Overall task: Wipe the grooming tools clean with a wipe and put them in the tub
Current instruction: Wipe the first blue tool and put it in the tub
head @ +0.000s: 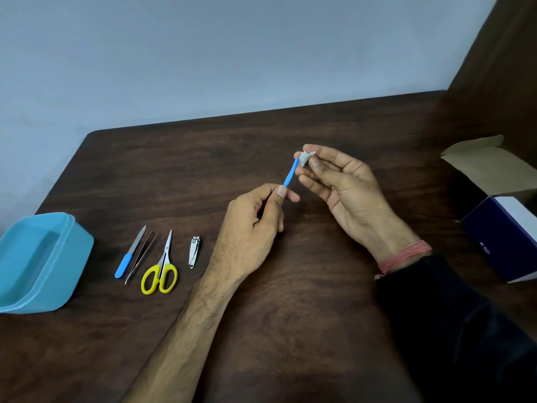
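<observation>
My left hand (255,228) pinches the lower end of a thin blue-handled tool (290,174) held above the table. My right hand (345,187) pinches a small white wipe (306,159) around the tool's upper tip, which is hidden inside the wipe. On the table to the left lie a blue-handled nail file (129,254), dark tweezers (142,255), yellow-handled scissors (161,270) and a metal nail clipper (194,251), side by side. The blue tub (69,257) stands at the far left; no tools show in the part of its inside that I can see.
The dark wooden table (290,301) meets a pale wall at the back. An open cardboard box (491,167) and a dark blue and white box (505,239) stand at the right edge. My right forearm wears a dark sleeve and red thread wristband.
</observation>
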`<state>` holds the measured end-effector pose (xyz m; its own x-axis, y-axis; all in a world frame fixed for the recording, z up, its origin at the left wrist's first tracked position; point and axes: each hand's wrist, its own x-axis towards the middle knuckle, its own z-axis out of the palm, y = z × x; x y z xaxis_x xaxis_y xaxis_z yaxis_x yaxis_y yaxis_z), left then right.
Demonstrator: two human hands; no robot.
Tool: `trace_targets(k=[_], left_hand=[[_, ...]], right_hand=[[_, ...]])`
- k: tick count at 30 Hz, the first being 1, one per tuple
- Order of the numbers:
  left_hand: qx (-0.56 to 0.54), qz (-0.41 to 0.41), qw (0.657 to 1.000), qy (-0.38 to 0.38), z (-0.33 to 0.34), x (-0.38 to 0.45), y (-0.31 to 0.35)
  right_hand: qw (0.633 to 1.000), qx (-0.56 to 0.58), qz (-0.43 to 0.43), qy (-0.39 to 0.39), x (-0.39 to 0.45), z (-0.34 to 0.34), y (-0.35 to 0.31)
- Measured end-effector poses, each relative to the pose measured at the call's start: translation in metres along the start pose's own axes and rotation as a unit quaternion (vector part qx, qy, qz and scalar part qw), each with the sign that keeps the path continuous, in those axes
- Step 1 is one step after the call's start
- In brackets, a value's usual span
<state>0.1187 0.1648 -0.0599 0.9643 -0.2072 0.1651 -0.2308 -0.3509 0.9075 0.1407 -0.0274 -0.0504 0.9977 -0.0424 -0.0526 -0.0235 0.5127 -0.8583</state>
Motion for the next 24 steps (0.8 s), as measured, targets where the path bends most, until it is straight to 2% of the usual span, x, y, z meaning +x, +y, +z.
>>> trace_targets(k=[19,24], left_hand=[[-0.004,0.008,1.0,-0.007,0.0014,0.0,-0.0029],[0.013,0.008,1.0,-0.001,0.0017,0.0002,-0.0036]], right_hand=[[0.999,-0.021,0.012,-0.029,-0.0018,0.001,-0.0039],[1.0,-0.021,0.003,-0.004,-0.0039,0.0057,-0.0068]])
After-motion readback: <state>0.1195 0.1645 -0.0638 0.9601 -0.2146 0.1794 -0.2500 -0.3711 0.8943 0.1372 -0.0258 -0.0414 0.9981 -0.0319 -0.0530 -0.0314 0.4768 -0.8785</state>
